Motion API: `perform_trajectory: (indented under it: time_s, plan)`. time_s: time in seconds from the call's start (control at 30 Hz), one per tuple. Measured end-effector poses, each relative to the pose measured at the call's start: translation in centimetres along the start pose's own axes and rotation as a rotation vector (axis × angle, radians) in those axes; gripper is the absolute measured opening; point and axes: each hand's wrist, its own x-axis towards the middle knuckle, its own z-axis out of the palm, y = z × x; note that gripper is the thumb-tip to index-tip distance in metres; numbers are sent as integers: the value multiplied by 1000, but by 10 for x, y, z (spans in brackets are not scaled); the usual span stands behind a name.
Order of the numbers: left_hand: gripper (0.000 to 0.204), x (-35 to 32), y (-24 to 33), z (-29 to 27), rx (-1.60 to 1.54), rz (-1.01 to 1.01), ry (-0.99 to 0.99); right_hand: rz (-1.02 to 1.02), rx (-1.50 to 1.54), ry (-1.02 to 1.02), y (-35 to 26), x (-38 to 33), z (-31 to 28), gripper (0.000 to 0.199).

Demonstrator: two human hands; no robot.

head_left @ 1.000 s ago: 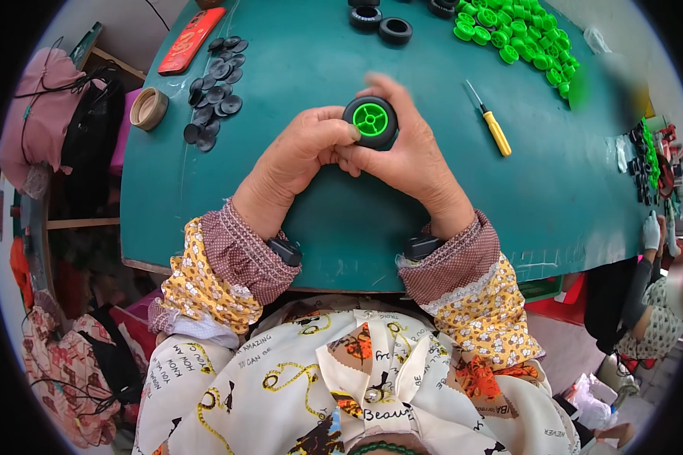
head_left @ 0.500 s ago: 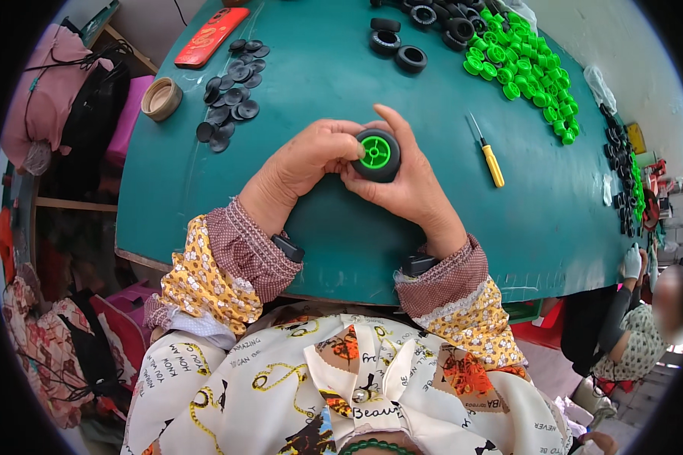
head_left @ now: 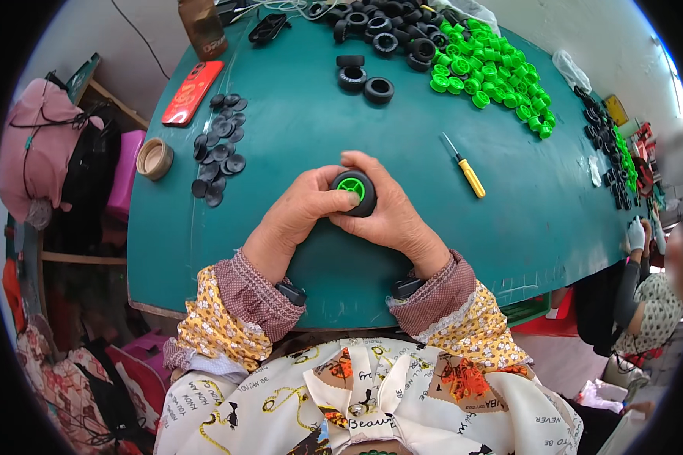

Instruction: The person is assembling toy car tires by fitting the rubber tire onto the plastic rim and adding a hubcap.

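Both hands close around a small toy wheel (head_left: 366, 199), a black tire with a bright green spoked hub facing up. My left hand (head_left: 302, 206) presses its thumb onto the green hub, its fingers curled behind the tire. My right hand (head_left: 387, 206) grips the tire from the other side, thumb beneath and index finger arched over the top. The wheel is held above the green tabletop, and the undersides of the fingers are hidden. To the right of my hands lies a screwdriver (head_left: 470, 174) with a yellow handle.
Black discs (head_left: 220, 144) spread at the left, beside a round tan container (head_left: 155, 158) and a red phone (head_left: 193, 92). Black tires (head_left: 379, 90) and a heap of green hubs (head_left: 493, 72) occupy the far side. A co-worker's gloved hand (head_left: 636, 235) shows at right.
The view has shifted, so the table's far side shows more. My left thumb has moved from the hub's left edge further onto the hub; both hands keep hold of the wheel.
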Motion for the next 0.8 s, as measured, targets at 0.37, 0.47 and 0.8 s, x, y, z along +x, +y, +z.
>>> perform_trajectory:
  time_s: [0.37,0.47,0.8]
  plan:
    - [28,2,-7,-15,-61,22,73,49,20,246,-11,-21,-25,54]
    - [28,2,-5,-19,37,87,223,93,-56,313,-22,-61,-51,62]
    - [29,9,-9,-23,263,174,158,215,-262,621,-45,-205,-104,58]
